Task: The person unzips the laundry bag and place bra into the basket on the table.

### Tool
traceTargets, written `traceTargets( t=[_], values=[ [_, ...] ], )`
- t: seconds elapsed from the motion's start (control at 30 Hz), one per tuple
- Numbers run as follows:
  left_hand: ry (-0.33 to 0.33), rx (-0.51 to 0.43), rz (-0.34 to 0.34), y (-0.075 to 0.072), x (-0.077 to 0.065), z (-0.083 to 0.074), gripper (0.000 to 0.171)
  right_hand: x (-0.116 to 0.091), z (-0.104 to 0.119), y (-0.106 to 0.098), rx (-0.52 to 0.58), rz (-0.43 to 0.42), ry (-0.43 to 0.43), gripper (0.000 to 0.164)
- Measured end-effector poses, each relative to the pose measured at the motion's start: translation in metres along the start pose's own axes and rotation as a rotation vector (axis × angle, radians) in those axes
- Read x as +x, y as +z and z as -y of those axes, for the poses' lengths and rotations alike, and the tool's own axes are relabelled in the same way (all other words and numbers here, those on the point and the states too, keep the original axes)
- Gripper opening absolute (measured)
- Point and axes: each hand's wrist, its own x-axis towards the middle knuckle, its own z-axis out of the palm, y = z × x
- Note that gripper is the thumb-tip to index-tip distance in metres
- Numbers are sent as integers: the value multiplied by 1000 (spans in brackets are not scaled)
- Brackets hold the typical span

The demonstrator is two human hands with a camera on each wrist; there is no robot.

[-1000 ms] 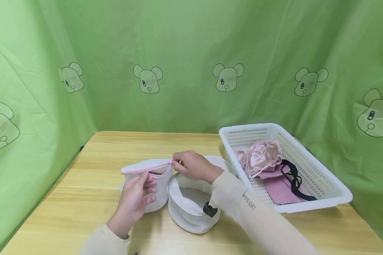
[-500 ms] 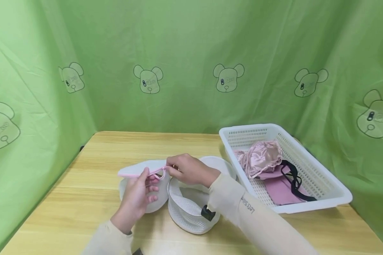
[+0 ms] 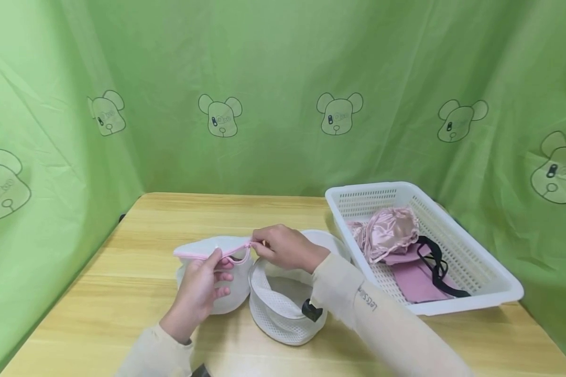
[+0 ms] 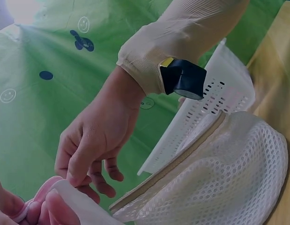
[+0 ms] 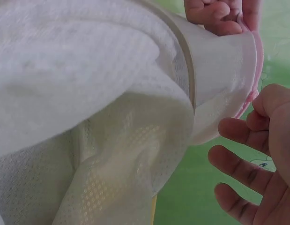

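Note:
A small white laundry bag [image 3: 233, 301] with a pink zipper [image 3: 193, 256] stands left of centre on the table. My left hand [image 3: 195, 293] pinches the zipper edge between thumb and index finger, the other fingers loosely bent below. At the zipper's right end, my right hand [image 3: 285, 247] pinches the pull; in the right wrist view, thumb and index meet at the pink slider [image 5: 251, 96]. A short gap in the opening shows beside the slider. Just right of this bag sits a second white mesh bag [image 3: 287, 327], its lid folded back, partly under my right forearm.
A white perforated basket [image 3: 488, 285] stands on the right, holding a pink satin bra [image 3: 391, 233], pink fabric [image 3: 417, 283] and black straps [image 3: 436, 264]. Green curtains [image 3: 273, 52] enclose the wooden table [image 3: 99, 309] at the back and sides.
My right hand moves left with the zipper pull, then slightly back right. The bag's opening looks narrower than a second ago. My left hand keeps its pinch on the edge.

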Motion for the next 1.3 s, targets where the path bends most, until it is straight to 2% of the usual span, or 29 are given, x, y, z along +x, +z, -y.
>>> traceTargets(
  t=[0.47, 0.7, 1.1, 1.3],
  values=[
    [6, 5, 19, -5, -5, -3, 26, -1, -21, 3, -20, 21, 78, 17],
    [9, 22, 47, -9, -7, -3, 25, 0, -25, 2, -47, 22, 103, 16],
    [19, -5, 88, -11, -10, -10, 23, 3, -27, 1, -108, 10, 123, 19],
    [2, -16, 85, -11, -11, -10, 24, 5, -29, 2, -135, 18, 118, 20]
  ],
)
